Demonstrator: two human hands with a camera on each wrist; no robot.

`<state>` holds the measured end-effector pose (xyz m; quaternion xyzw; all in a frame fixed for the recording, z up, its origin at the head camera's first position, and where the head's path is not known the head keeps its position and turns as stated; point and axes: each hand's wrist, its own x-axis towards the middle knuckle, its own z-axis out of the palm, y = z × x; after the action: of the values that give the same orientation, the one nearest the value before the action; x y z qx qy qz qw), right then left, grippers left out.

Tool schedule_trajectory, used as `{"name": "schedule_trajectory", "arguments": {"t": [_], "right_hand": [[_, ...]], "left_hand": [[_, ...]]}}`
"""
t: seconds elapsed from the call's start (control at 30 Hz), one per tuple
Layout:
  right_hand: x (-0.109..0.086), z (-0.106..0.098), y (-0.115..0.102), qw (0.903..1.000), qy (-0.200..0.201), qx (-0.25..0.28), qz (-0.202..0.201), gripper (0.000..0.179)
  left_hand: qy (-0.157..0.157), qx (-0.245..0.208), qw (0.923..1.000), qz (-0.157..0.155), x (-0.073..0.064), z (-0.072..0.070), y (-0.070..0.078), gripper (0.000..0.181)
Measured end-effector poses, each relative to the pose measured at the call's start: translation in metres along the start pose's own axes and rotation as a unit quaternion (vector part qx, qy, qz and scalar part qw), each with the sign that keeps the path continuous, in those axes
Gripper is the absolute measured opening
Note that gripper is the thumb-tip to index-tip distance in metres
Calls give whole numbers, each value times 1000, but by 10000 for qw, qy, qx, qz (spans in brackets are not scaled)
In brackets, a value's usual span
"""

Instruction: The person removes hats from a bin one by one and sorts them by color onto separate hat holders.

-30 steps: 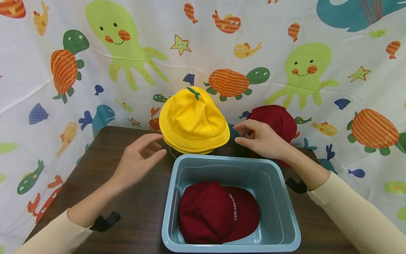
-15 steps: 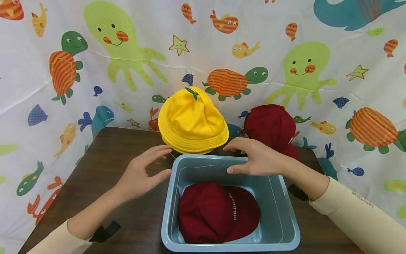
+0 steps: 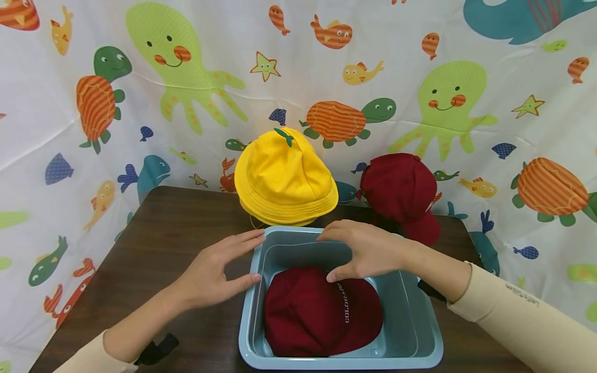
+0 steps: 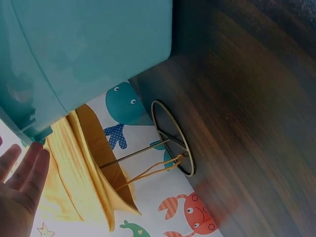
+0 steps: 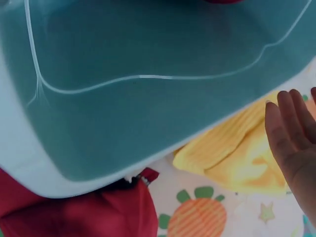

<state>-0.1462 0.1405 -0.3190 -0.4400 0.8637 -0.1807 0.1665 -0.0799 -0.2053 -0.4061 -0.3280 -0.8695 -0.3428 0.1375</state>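
Observation:
A dark red cap (image 3: pixel 308 316) with COLORADO lettering lies inside a light blue plastic bin (image 3: pixel 434 336). My right hand (image 3: pixel 368 248) hovers over the bin in the head view, fingers loosely bent and holding nothing, its thumb overlapping the cap. At the bin's left rim is my left hand (image 3: pixel 210 272), fingers extended and thumb apart, with nothing in its grasp. In the left wrist view its fingers (image 4: pixel 32 170) show close to the bin's rim. Behind the bin, a yellow bucket hat (image 3: pixel 284 181) with a green leaf sits on a wire stand (image 4: pixel 173 138).
A second dark red cap (image 3: pixel 401 191) is perched behind the bin on the right. Everything rests on a dark wooden table (image 3: pixel 186 217). A white curtain (image 3: pixel 210 31) printed with sea animals hangs along the back and sides.
Both hands have come down and back toward me, the right from beside the rear red cap to over the bin, the left from beside the yellow hat to the bin's left rim.

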Motion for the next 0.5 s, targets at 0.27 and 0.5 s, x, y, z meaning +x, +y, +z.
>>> {"name": "schedule_trajectory", "arguments": {"t": [0.27,0.5], "right_hand": [[6,13,-1,9994,-281,-215,-9,74],[13,21,-2,9986,-439,-298,-26,74]], "left_hand": [[-223,-109,9996,-109,-7,5,0,69],[-292,-130,9995,-83,-11,6,-1,65]]}}
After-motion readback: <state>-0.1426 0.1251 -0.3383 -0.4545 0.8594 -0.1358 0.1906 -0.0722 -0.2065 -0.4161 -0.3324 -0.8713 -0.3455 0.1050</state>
